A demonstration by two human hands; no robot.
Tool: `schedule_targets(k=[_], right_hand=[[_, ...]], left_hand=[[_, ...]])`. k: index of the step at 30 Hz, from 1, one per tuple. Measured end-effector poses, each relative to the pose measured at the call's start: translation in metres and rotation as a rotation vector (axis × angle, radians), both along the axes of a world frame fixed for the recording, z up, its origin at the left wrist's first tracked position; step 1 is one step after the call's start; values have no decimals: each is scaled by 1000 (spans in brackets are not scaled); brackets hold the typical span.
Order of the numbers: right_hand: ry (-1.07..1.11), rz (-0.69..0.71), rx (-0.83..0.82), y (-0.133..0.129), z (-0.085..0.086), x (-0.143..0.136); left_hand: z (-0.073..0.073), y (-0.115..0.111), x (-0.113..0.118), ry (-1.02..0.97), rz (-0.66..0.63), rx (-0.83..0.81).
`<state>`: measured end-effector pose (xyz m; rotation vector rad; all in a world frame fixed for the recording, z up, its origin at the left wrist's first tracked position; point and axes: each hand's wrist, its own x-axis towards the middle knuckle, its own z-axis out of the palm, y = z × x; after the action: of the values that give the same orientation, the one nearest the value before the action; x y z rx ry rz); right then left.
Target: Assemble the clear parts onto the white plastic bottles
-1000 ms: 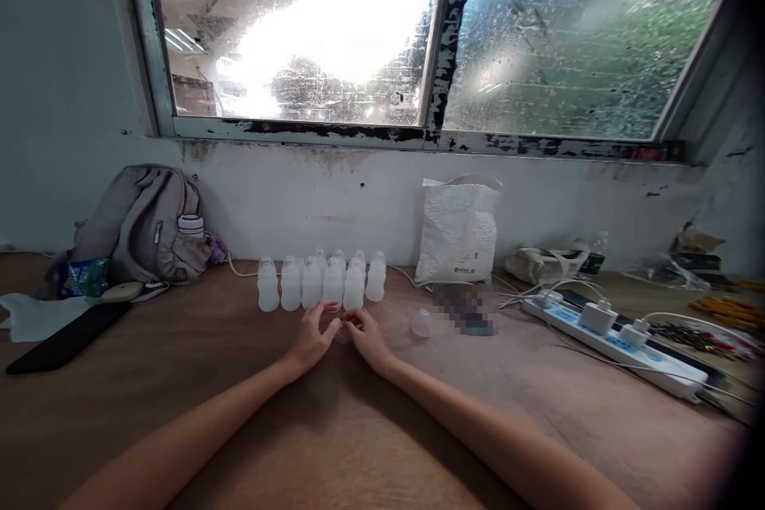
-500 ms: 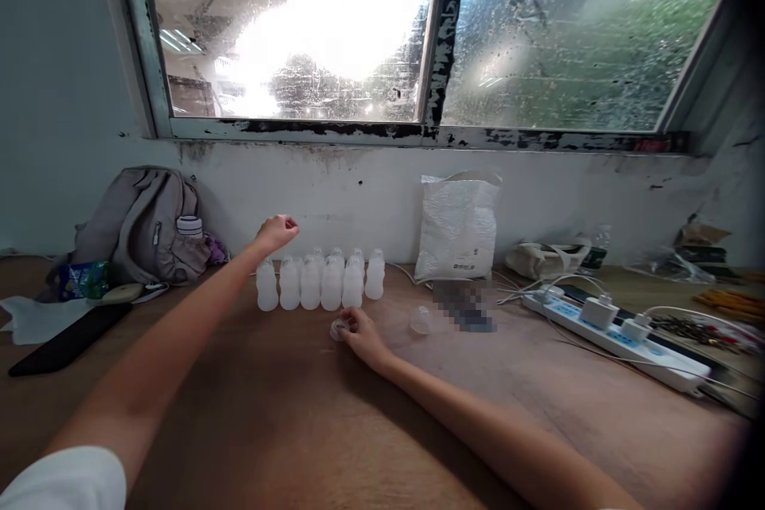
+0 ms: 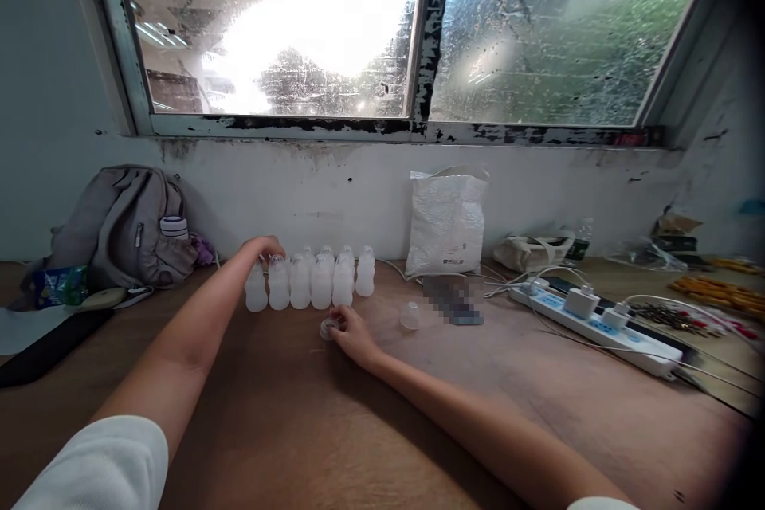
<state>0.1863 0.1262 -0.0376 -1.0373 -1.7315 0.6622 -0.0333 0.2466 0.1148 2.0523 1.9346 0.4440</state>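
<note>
Several frosted white bottles [image 3: 300,283] stand upright in rows close to the wall. My left hand [image 3: 266,245] reaches over to the left end of these rows, fingers bent downward behind the nearest bottles. The bottle tops hide its fingertips, so I cannot see whether it grips anything. On the table in front of the bottles, my right hand [image 3: 352,335] has its fingers closed on the edge of a small clear round piece, like a cap [image 3: 327,328]. To the right of that hand sits a clear small cup [image 3: 409,317].
A white plastic bag [image 3: 447,223] leans on the wall beside a blurred-out patch. At right lies a power strip [image 3: 598,328] with chargers and cables. A grey backpack [image 3: 128,227] and a black flat case [image 3: 53,347] are at left. A window [image 3: 418,127] is above.
My left hand has come down from above the bottles to behind their left end. My right hand stays at the clear piece. The whole view has shifted slightly.
</note>
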Motion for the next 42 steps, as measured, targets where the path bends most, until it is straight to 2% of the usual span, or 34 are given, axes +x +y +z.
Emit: schedule_targets(k=[2,5,8,11,13,15,17,21,24,28,31,35,39,42], right_hand=[[2,2,0,0,1,0],[5,1,1,-1,2,0],[14,0,-2,-1,3,1],[37,0,-13,-2,2,0],[66,2,-26,-3,1,-1],[108,2,-40,-2,2,0],[164,-6,-51,1,7,1],[304,-52,-46,11,32,11],[393,-82,-23,14,57,20],[509,-64,-20,10,83,30],[507,16,-76,7,95,36],[374,99,-194,6,105,44],[146,228,-293,7,108,50],[18,311,-291,5,109,52]], left_hand=[[4,-1,1,33,31,-92],[21,-5,2,57,45,-77],[50,-15,-1,74,56,82],[77,-36,-2,85,65,289],[87,-57,1,89,47,384],[87,-81,9,109,-14,499],[77,-104,19,103,-107,585],[41,-133,43,-45,-313,610],[11,-138,60,-163,-408,595],[-27,-135,79,-236,-522,518],[-59,-131,94,-313,-519,469],[-99,-129,113,-581,-389,460],[-121,-128,124,-873,-330,366],[-130,-128,124,-889,-399,250]])
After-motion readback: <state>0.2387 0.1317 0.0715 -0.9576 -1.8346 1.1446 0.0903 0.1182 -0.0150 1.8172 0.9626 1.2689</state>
